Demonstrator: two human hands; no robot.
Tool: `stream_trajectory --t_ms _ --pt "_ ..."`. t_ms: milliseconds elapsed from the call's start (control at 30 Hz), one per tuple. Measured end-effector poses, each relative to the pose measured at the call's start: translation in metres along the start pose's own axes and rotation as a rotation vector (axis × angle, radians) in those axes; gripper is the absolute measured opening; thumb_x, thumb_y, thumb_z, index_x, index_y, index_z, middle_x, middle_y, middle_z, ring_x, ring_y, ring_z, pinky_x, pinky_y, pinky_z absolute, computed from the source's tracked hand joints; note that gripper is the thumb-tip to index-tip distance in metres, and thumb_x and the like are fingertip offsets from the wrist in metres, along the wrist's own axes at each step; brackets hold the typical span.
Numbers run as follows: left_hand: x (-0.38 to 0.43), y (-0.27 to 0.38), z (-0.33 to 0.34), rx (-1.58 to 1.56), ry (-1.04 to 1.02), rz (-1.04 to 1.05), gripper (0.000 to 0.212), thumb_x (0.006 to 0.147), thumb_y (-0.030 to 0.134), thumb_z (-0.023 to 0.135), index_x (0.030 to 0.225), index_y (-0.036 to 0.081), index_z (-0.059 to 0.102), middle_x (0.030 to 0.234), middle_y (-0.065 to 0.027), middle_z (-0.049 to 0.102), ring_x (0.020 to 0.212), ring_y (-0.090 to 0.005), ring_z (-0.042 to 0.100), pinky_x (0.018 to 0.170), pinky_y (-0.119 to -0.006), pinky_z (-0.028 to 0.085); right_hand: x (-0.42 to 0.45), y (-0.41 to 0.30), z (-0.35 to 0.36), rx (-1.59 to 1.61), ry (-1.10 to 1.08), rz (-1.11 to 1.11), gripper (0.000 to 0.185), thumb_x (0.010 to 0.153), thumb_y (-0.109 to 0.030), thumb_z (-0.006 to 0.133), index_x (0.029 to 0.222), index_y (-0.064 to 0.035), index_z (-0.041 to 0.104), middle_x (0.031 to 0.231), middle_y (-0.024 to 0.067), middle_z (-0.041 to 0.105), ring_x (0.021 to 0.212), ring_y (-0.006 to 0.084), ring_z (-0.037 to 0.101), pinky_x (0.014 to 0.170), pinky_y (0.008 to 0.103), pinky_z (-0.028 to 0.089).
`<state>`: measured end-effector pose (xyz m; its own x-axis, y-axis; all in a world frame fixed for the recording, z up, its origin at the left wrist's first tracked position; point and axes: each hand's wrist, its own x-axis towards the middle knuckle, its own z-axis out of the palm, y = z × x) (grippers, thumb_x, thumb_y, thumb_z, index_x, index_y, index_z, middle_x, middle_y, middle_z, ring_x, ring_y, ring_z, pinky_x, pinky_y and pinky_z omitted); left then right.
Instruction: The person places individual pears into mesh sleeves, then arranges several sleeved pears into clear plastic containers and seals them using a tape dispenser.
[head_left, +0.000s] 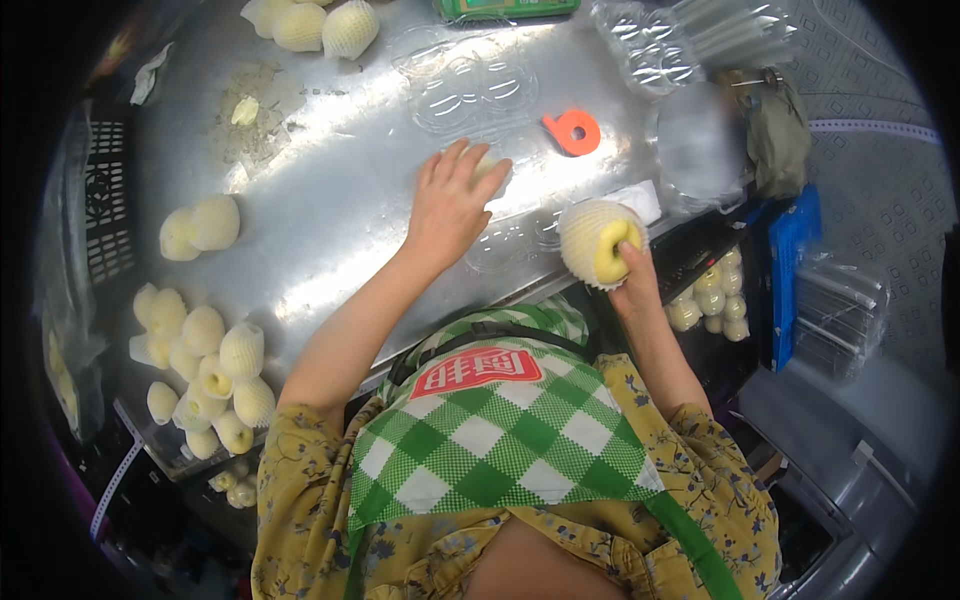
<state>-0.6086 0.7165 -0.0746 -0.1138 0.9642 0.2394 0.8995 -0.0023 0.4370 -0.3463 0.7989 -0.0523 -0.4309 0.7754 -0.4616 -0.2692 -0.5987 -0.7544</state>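
Note:
In my right hand (637, 281) is a yellow apple (616, 251) in a white foam net sleeve, held over the table's near edge with the thumb at its hollow. My left hand (454, 202) reaches over the middle of the metal table (330, 217), fingers spread, over a pale thing that they mostly hide; whether they grip it cannot be told. Clear plastic clamshell trays (472, 94) lie just beyond and beside the left hand. An orange-red roll of tape (579, 133) lies to the right of that hand.
Foam-sleeved fruits (202, 330) crowd the table's left end; two more (216, 222) sit above them, others (350, 28) at the far edge. Stacked clear trays (652, 45) stand far right. Wrapped fruits (712, 296) sit in a dark crate at right, beside a blue crate (787, 277).

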Motion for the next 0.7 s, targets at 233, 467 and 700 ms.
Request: stream_trajectory --t_ms 233,467,700 --pt "0.020 -0.025 0.018 0.009 -0.190 -0.007 0.079 0.058 0.006 0.075 0.130 0.018 0.046 0.128 -0.0134 0.046 0.122 -0.0341 0.041 0.099 -0.043 0.038 0.005 0.003 0.000 -0.035 -0.056 0.012 0.067 0.073 -0.014 0.069 0.132 -0.0061 0.038 0.122 0.0095 0.049 0.115 0.0223 0.049 0.099 0.0367 0.043" --pt "0.015 -0.021 0.021 0.047 -0.244 0.031 0.069 0.058 0.007 0.071 0.123 0.016 0.050 0.117 -0.0145 0.051 0.109 -0.0342 0.048 0.094 -0.040 0.040 0.011 0.003 0.003 -0.052 -0.055 0.030 0.070 0.072 -0.019 0.071 0.132 -0.0055 0.038 0.122 0.0100 0.050 0.116 0.0225 0.049 0.099 0.0369 0.043" --pt "0.067 -0.071 -0.022 -0.663 0.017 -0.472 0.074 0.056 0.032 0.080 0.118 0.005 0.051 0.102 -0.0169 0.064 0.099 -0.0270 0.062 0.087 -0.037 0.049 0.003 -0.016 -0.005 -0.077 -0.240 0.284 0.076 0.067 -0.023 0.076 0.131 -0.0046 0.038 0.121 0.0109 0.052 0.111 0.0234 0.054 0.096 0.0358 0.046"
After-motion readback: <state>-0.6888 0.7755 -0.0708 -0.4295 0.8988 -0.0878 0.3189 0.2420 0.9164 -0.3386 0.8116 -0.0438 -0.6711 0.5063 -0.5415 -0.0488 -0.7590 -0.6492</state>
